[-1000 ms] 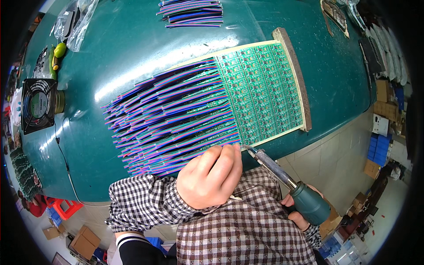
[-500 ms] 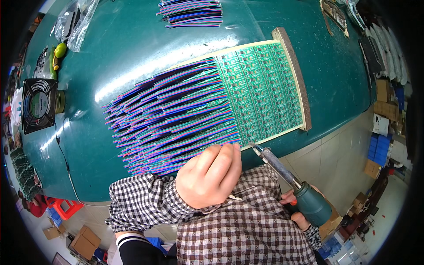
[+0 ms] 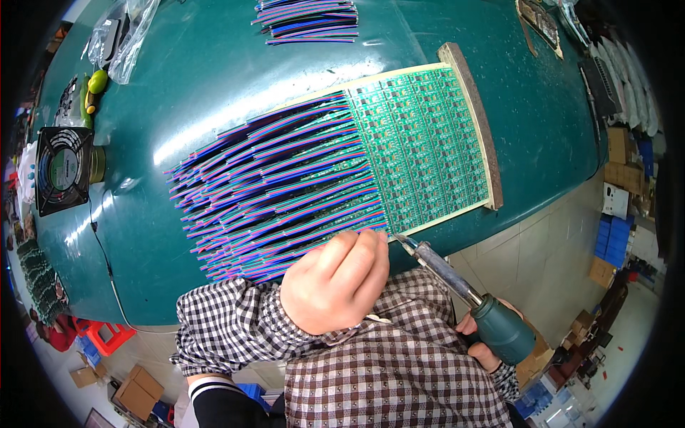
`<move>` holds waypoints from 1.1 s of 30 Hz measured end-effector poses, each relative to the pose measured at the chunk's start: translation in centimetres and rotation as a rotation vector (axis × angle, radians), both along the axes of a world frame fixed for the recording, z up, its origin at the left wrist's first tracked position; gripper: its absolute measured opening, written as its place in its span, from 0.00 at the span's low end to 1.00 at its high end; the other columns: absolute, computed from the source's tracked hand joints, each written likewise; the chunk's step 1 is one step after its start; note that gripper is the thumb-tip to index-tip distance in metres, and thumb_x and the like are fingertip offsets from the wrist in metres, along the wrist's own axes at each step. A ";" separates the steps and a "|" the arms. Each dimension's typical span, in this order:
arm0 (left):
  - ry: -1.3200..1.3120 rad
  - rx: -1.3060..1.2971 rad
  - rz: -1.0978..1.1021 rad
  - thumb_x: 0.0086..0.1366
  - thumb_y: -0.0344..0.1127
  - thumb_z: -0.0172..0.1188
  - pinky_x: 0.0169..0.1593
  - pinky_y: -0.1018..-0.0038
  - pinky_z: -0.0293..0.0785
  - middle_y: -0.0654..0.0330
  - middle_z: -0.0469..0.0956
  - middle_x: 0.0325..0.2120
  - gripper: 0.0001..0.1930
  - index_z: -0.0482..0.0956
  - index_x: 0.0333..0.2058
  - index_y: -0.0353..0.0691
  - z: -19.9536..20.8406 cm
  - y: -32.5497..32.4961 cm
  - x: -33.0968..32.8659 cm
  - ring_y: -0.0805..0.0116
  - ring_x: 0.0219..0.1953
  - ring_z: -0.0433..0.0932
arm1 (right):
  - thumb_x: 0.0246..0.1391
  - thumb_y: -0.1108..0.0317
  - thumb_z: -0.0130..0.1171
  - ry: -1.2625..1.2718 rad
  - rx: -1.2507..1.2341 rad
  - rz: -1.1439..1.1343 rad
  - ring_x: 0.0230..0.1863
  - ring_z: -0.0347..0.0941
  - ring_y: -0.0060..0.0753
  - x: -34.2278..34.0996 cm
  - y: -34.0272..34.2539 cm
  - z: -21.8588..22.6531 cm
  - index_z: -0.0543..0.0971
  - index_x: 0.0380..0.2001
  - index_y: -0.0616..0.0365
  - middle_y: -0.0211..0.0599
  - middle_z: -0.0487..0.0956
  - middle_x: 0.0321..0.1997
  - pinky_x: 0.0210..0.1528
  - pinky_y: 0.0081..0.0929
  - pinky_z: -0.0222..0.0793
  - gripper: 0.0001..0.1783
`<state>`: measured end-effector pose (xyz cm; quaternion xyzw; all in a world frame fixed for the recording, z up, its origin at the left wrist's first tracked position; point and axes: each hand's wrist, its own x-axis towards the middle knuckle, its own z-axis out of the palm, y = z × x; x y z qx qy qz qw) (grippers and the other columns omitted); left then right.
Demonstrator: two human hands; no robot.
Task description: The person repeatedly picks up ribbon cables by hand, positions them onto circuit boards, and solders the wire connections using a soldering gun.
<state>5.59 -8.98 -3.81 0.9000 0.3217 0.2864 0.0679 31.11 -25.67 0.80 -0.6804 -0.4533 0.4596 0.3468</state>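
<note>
In my right hand (image 3: 486,349) is a soldering iron (image 3: 457,282) with a dark green handle, its tip at the near edge of a green circuit board panel (image 3: 424,143). My left hand (image 3: 339,282) is closed in a pinch beside that tip, at the board end of the nearest ribbon wires. What lies between its fingertips is mostly hidden; it appears to be a ribbon wire end. Rows of multicoloured ribbon wires (image 3: 285,178) run leftward from the panel's middle. The panel lies in a pale frame with a brown bar (image 3: 471,121) along its right side.
A bundle of ribbon wires (image 3: 310,21) lies at the far side of the green table (image 3: 214,78). On the left stands a black fan (image 3: 64,170) with a cable (image 3: 107,264) running down. A red stool (image 3: 105,337) and cardboard boxes (image 3: 137,392) are on the floor.
The soldering iron's tip has shifted slightly left and down, closer to my left fingertips. My left hand has moved a touch left, still pinched.
</note>
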 end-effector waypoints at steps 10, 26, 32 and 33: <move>0.085 0.145 -0.003 0.51 0.31 0.63 0.38 0.79 0.77 0.57 0.80 0.37 0.14 0.85 0.37 0.32 -0.6 -0.3 -0.1 0.67 0.37 0.80 | 0.49 0.41 0.77 -0.001 0.027 0.012 0.31 0.83 0.36 -0.2 0.6 0.1 0.86 0.31 0.56 0.31 0.86 0.30 0.41 0.35 0.79 0.27; 0.088 0.142 -0.002 0.51 0.30 0.64 0.38 0.79 0.77 0.58 0.80 0.37 0.13 0.86 0.37 0.32 -0.4 -0.4 -0.1 0.68 0.37 0.80 | 0.49 0.40 0.76 -0.037 0.030 0.046 0.31 0.82 0.36 -0.1 0.7 0.2 0.86 0.31 0.54 0.31 0.86 0.31 0.39 0.35 0.79 0.26; 0.077 0.149 0.007 0.52 0.30 0.65 0.37 0.79 0.77 0.58 0.80 0.37 0.12 0.85 0.36 0.33 -0.6 -0.3 -0.1 0.68 0.37 0.80 | 0.49 0.39 0.76 -0.035 0.021 0.017 0.31 0.82 0.36 0.1 -0.3 -0.2 0.86 0.30 0.53 0.30 0.87 0.31 0.39 0.36 0.79 0.27; 0.075 0.156 0.009 0.53 0.30 0.65 0.37 0.79 0.77 0.58 0.80 0.37 0.11 0.85 0.36 0.33 -0.6 -0.3 -0.1 0.68 0.37 0.80 | 0.49 0.38 0.75 -0.033 0.019 0.016 0.31 0.82 0.36 0.1 -0.3 -0.2 0.86 0.30 0.53 0.30 0.87 0.31 0.39 0.36 0.79 0.27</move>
